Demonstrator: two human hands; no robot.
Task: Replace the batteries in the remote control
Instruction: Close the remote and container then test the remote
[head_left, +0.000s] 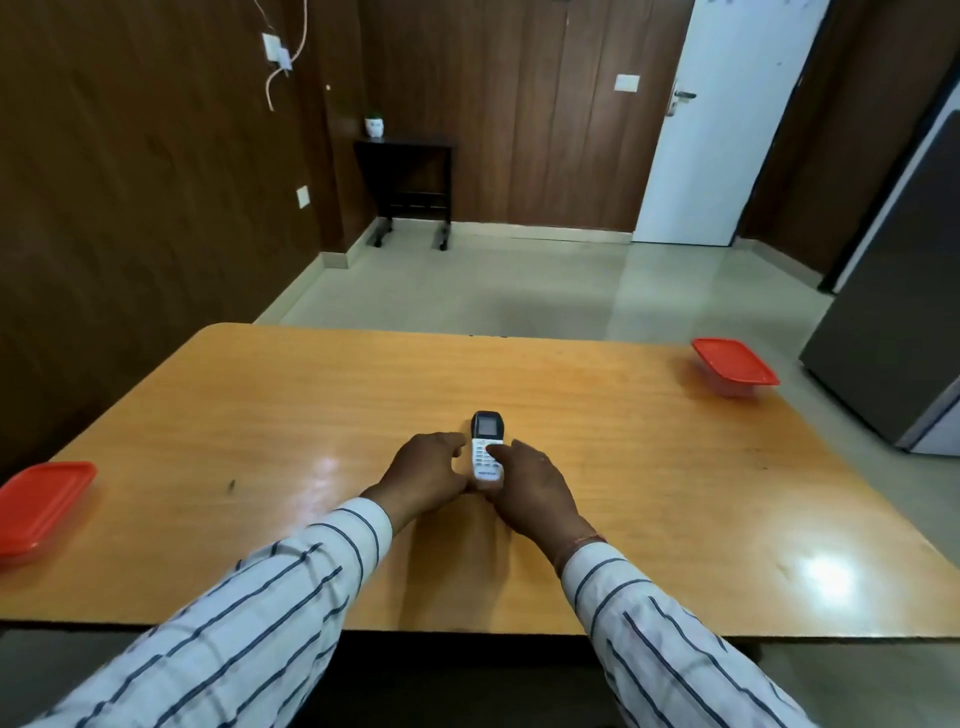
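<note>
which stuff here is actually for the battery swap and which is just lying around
For the job:
remote control, face up on the table
left hand and right hand, both touching it

Lying about:
red-lidded container, far right
red-lidded container, left edge

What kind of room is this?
Probably a dining or kitchen area in a home: a wooden table with red-lidded food containers, a fridge at the right, and a white door.

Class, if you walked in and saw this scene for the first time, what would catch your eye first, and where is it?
First, the white remote control lying face up at the middle of the wooden table, with the left hand and right hand closing on its near end. Next, the two red-lidded containers: one at the left edge, one at the far right corner.
</note>
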